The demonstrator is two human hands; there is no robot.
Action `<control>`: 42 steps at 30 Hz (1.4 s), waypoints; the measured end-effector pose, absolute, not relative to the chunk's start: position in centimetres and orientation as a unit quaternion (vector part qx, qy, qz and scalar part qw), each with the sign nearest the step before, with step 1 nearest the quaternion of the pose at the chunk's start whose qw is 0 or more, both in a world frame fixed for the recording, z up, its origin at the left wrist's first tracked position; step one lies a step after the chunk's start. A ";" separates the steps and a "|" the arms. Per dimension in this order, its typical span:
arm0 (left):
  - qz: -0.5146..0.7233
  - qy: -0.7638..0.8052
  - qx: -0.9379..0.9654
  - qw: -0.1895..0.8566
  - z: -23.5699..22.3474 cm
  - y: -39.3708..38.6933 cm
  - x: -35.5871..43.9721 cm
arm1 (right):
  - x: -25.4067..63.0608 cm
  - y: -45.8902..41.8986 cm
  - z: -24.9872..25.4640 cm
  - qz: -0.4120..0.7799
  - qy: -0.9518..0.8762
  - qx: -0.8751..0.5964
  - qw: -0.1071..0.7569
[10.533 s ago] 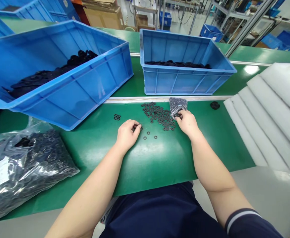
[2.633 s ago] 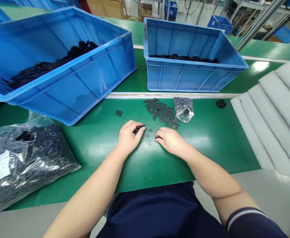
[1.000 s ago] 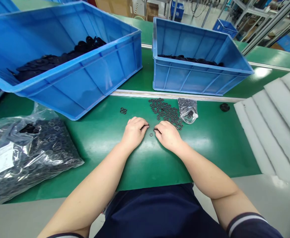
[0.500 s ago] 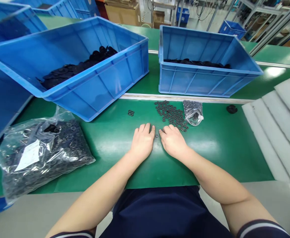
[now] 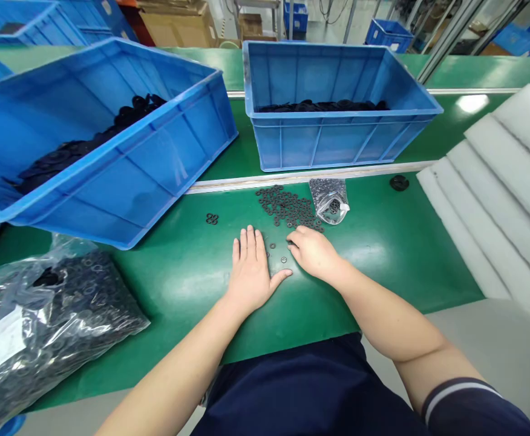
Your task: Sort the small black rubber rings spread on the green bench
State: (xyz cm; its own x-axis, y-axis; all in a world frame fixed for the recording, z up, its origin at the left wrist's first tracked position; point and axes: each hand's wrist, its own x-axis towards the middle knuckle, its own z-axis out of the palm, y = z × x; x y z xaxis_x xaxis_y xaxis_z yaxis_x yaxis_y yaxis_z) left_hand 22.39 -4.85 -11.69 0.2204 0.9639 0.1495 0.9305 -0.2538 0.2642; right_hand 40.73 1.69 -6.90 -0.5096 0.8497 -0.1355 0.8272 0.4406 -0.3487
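- On the green bench mat (image 5: 187, 284), the person's left hand (image 5: 251, 272) lies flat and open, fingers spread, holding nothing.
- Beside it, the right hand (image 5: 313, 253) is curled, with its fingertips (image 5: 292, 242) down on the mat; whether they pinch a small black ring washer (image 5: 284, 259) cannot be told.
- A few such loose washers lie between the hands, just below a scattered pile of black washers (image 5: 287, 206).
- A small clear zip bag of washers (image 5: 329, 200) touches that pile's right edge.
- Further left sits a small cluster of black washers (image 5: 212, 218).
- Two blue plastic crates (image 5: 337, 145) (image 5: 111, 169) hold black parts; a large clear plastic bag of washers (image 5: 51, 321) lies front left, and white foam sheets (image 5: 487, 200) lie right.
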 end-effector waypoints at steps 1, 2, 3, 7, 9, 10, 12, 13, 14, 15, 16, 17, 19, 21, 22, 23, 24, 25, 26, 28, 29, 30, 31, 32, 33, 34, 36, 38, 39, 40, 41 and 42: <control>0.130 0.615 0.776 0.056 -11.8 -4.8 22.9 | 40.6 1.7 -6.8 0.186 -0.848 -0.495 0.024; 0.122 0.622 0.772 0.054 -11.8 -4.5 23.4 | 40.6 1.8 -6.7 0.184 -0.848 -0.496 0.017; 0.118 0.628 0.767 0.054 -11.8 -4.1 23.7 | 40.7 1.9 -6.5 0.183 -0.847 -0.498 0.010; 0.120 0.648 0.750 0.064 -11.6 -0.3 24.8 | 41.6 1.9 -5.8 0.184 -0.844 -0.503 -0.015; 0.123 0.651 0.745 0.075 -11.3 2.1 25.4 | 41.9 1.9 -5.6 0.182 -0.849 -0.496 -0.018; 0.124 0.651 0.744 0.082 -11.1 3.2 25.6 | 42.0 1.8 -5.7 0.181 -0.852 -0.491 -0.018; 0.132 0.653 0.741 0.083 -10.8 4.9 25.8 | 42.0 1.9 -5.8 0.178 -0.858 -0.482 -0.017; 0.143 0.647 0.745 0.076 -10.7 5.3 25.8 | 42.0 1.9 -5.9 0.178 -0.859 -0.479 -0.016; 0.159 0.640 0.749 0.064 -10.6 5.4 25.5 | 41.9 1.9 -6.1 0.179 -0.860 -0.478 -0.015; 0.176 0.634 0.752 0.046 -10.7 5.1 25.0 | 41.9 1.9 -6.2 0.180 -0.860 -0.478 -0.014; 0.195 0.632 0.750 0.024 -10.7 4.6 24.1 | 41.8 1.9 -6.3 0.183 -0.859 -0.478 -0.013; 0.211 0.637 0.741 -0.001 -10.9 3.9 23.0 | 41.8 1.9 -6.3 0.185 -0.859 -0.477 -0.012; 0.237 0.678 0.695 -0.043 -11.3 2.3 19.8 | 41.7 1.7 -6.4 0.188 -0.861 -0.473 -0.010; 0.250 0.727 0.636 -0.072 -11.8 1.4 16.2 | 41.6 1.6 -6.5 0.187 -0.864 -0.468 -0.007; 0.250 0.733 0.628 -0.076 -12.1 1.3 14.6 | 41.6 1.5 -6.5 0.187 -0.864 -0.467 -0.008; 0.253 0.730 0.631 -0.074 -12.3 1.4 13.1 | 41.5 1.4 -6.5 0.188 -0.864 -0.466 -0.010; 0.253 0.722 0.640 -0.064 -12.5 1.6 12.1 | 41.5 1.3 -6.4 0.191 -0.864 -0.467 -0.014; 0.254 0.716 0.648 -0.052 -12.7 1.8 11.3 | 41.4 1.3 -6.4 0.194 -0.863 -0.467 -0.016; 0.256 0.710 0.655 -0.040 -12.8 2.1 10.9 | 41.4 1.2 -6.4 0.196 -0.862 -0.467 -0.016; 0.259 0.709 0.656 -0.023 -12.8 2.4 10.8 | 41.4 1.2 -6.4 0.200 -0.863 -0.464 -0.008; 0.260 0.710 0.655 -0.019 -12.7 2.4 11.1 | 41.4 1.3 -6.4 0.202 -0.864 -0.461 0.000; 0.259 0.709 0.656 -0.017 -12.6 2.3 11.5 | 41.4 1.3 -6.4 0.204 -0.865 -0.459 0.006; 0.256 0.705 0.661 -0.017 -12.4 2.0 12.1 | 41.5 1.4 -6.4 0.206 -0.865 -0.457 0.012; 0.251 0.697 0.671 -0.016 -12.3 1.6 12.7 | 41.5 1.4 -6.4 0.207 -0.865 -0.456 0.016; 0.244 0.685 0.686 -0.015 -12.1 1.0 13.6 | 41.6 1.4 -6.4 0.207 -0.865 -0.456 0.018; 0.238 0.669 0.704 -0.013 -11.9 0.3 14.5 | 41.6 1.4 -6.4 0.207 -0.865 -0.456 0.020; 0.231 0.623 0.747 0.001 -11.6 -1.4 16.8 | 41.7 1.4 -6.3 0.207 -0.865 -0.456 0.022; 0.233 0.559 0.795 0.037 -11.3 -2.9 19.2 | 41.7 1.4 -6.3 0.211 -0.865 -0.454 0.025; 0.236 0.524 0.816 0.059 -11.2 -3.5 20.2 | 41.7 1.3 -6.3 0.213 -0.864 -0.454 0.028; 0.240 0.495 0.831 0.078 -11.1 -3.9 21.0 | 41.7 1.3 -6.3 0.216 -0.862 -0.457 0.032; 0.245 0.476 0.840 0.093 -11.0 -4.2 21.6 | 41.6 1.3 -6.3 0.218 -0.860 -0.460 0.038; 0.252 0.464 0.843 0.103 -10.9 -4.3 22.0 | 41.6 1.3 -6.3 0.220 -0.857 -0.463 0.046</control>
State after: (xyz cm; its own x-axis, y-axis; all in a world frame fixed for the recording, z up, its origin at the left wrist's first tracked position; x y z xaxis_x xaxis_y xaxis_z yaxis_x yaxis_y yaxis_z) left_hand 21.96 -4.27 -10.94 0.4429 0.8342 0.3285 0.7303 -0.5482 0.4077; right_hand 41.58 1.26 -6.32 -0.5667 0.8144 -0.1251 0.7742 0.4743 -0.4190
